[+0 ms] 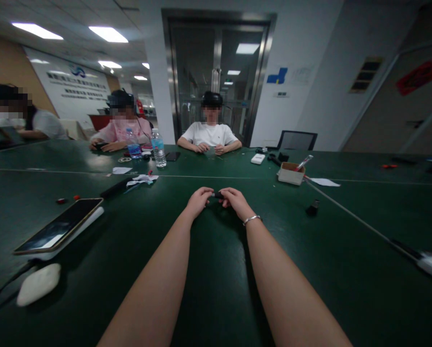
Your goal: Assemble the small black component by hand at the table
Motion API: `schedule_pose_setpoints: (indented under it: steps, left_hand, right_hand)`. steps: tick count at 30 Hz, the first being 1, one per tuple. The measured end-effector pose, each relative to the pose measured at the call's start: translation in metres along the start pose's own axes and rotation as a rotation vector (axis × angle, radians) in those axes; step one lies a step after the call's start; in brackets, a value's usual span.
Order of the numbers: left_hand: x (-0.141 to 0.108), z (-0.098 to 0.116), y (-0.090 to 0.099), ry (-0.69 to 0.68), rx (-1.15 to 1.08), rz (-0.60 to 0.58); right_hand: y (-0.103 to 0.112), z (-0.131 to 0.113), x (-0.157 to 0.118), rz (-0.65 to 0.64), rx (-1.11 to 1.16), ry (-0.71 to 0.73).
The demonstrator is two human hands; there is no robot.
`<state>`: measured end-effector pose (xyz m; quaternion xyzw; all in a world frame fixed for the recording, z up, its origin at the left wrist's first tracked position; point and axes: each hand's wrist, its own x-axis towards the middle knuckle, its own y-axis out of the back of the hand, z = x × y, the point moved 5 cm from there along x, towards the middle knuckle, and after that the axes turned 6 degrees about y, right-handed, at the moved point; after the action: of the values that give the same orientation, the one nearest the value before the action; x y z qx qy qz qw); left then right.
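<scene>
Both arms stretch forward over the green table (pixel 216 289), and the hands meet near its middle. A small black stick-like object (pixel 218 195) with a pale, metal-looking end lies between them; its exact kind is too small to make out. My right hand (pixel 235 201), below a silver bracelet (pixel 252 220), is closed round the black part. The fingers of my left hand (pixel 199 200) pinch at the pale left end. Part of the object is hidden by the fingers.
At left are a phone (pixel 62 226) on a white stand and a white rounded object (pixel 39 284). Papers (pixel 142 180), water bottles (pixel 158 149), a small box (pixel 291 173) and a black clip-like object (pixel 313 207) lie farther out. Several people sit across the table.
</scene>
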<state>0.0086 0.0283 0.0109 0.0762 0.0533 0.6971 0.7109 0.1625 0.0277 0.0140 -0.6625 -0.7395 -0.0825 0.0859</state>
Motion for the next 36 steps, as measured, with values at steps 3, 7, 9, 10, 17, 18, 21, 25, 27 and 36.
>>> schedule_pose_setpoints:
  steps: [3, 7, 9, 10, 17, 18, 21, 25, 27, 36]
  left_hand:
    - [-0.002, 0.004, 0.001, -0.033, -0.019, -0.004]
    - [-0.002, 0.003, 0.001, -0.075, -0.032, -0.022]
    - [-0.002, 0.002, 0.0, -0.095, -0.036, -0.023]
    - [-0.001, 0.001, 0.0, -0.099, -0.036, -0.018]
    - [-0.001, 0.0, -0.001, -0.043, -0.071, -0.047]
    - [-0.002, 0.0, -0.001, -0.032, -0.08, -0.049]
    - [-0.003, 0.001, -0.001, -0.022, -0.078, -0.047]
    - [-0.002, 0.0, -0.001, -0.019, -0.043, -0.012]
    - [-0.001, -0.003, 0.0, -0.021, -0.02, 0.006]
    - [0.004, -0.009, 0.008, -0.061, 0.14, 0.133]
  right_hand:
    - [0.0, 0.0, 0.0, -0.018, -0.005, 0.003]
    - [-0.002, -0.002, -0.001, -0.053, -0.004, 0.016]
    - [-0.002, -0.003, -0.001, -0.064, -0.01, 0.019]
    - [-0.003, -0.003, -0.002, -0.07, -0.013, 0.019]
    - [-0.002, -0.003, -0.002, -0.045, -0.002, 0.019]
    - [-0.002, -0.002, -0.002, -0.041, 0.001, 0.016]
    - [-0.001, 0.0, 0.0, -0.035, 0.016, 0.005]
    - [-0.001, 0.002, 0.001, -0.037, 0.022, -0.006]
    - [-0.002, 0.002, 0.001, -0.042, 0.019, -0.01]
    - [-0.005, 0.001, 0.0, -0.117, 0.009, -0.006]
